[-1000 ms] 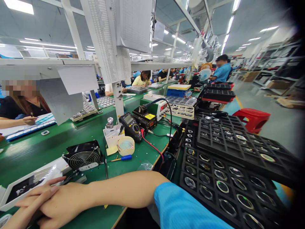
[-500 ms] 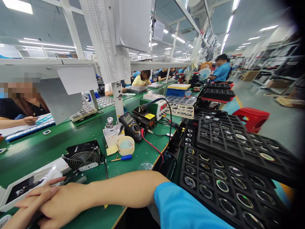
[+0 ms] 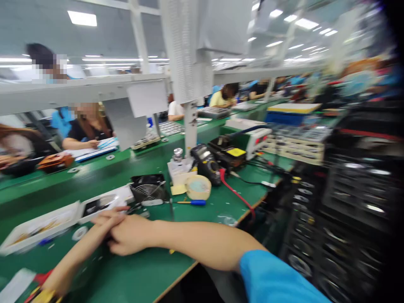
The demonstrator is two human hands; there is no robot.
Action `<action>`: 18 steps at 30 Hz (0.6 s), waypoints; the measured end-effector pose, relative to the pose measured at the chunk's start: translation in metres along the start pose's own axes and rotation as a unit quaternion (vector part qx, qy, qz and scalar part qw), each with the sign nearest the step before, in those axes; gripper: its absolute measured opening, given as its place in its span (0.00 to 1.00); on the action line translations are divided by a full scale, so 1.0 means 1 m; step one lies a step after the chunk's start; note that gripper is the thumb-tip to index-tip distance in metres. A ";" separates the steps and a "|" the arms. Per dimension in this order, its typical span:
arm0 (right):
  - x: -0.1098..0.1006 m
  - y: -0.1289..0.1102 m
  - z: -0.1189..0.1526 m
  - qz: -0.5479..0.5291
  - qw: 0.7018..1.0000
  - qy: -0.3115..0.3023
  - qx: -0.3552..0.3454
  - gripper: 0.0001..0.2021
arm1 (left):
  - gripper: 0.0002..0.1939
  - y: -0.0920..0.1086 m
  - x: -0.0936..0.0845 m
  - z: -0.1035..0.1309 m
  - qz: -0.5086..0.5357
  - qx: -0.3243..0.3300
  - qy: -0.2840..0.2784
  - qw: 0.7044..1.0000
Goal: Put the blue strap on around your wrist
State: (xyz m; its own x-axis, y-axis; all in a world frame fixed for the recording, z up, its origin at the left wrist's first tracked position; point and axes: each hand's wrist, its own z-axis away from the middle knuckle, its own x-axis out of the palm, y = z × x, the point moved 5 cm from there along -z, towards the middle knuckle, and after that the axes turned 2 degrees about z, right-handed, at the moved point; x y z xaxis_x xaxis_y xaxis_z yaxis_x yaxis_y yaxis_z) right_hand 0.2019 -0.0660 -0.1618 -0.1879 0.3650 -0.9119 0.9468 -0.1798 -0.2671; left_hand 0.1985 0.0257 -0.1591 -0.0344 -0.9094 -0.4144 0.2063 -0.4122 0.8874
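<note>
The fingers (image 3: 105, 218) of the right hand (image 3: 128, 233) lay straight and pressed together, draped over the left hand (image 3: 109, 227), which was mostly covered, so whether its own fingers were curled or flat could not be told. Neither hand held anything; both rested on the green tabletop (image 3: 142, 273). The whole view was smeared by motion, so small details were hard to read.

At the far left a white tray (image 3: 38, 225) lay on the tabletop, its contents too blurred to name, and something red and yellow was cut off by the lower left corner. Just beyond the fingertips sat a second shallow white tray (image 3: 104, 202) with a dark inside. To its right stood a small black fan (image 3: 148, 189), then a roll of tape (image 3: 198, 187) with a blue-handled screwdriver (image 3: 192, 202) lying in front of it. A black multimeter (image 3: 206, 164) with a red lead (image 3: 235, 193) came next. The right forearm crossed the tabletop edge, its blue sleeve (image 3: 271, 280) cut off at the bottom. At the far right, stacked black trays (image 3: 347, 210) were blurred beyond reading.
</note>
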 end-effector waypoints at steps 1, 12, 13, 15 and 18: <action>-0.002 -0.001 0.001 -0.018 1.000 0.016 -0.001 0.29 | 0.28 0.000 -0.005 0.008 0.040 0.023 -0.010 0.999; 0.018 0.014 -0.001 0.001 0.997 0.071 -0.008 0.33 | 0.24 0.005 -0.016 0.012 0.013 0.062 -0.043 0.997; 0.017 0.013 -0.001 0.009 0.997 0.081 -0.013 0.34 | 0.23 0.007 -0.016 0.014 0.012 0.074 -0.039 0.996; 0.013 0.011 0.000 0.024 0.995 0.095 -0.023 0.36 | 0.22 0.012 -0.015 0.019 0.010 0.100 -0.025 0.995; 0.006 0.006 -0.001 0.043 0.992 0.115 -0.033 0.40 | 0.21 0.016 -0.016 0.026 -0.007 0.131 0.006 0.991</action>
State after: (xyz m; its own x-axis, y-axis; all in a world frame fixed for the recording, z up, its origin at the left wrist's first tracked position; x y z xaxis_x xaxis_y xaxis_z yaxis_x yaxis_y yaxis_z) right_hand 0.2064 -0.0643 -0.1689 -0.0478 0.5502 -0.8337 0.9731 -0.1627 -0.1632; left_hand 0.1770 0.0325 -0.1329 -0.0238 -0.9031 -0.4288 -0.0559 -0.4270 0.9025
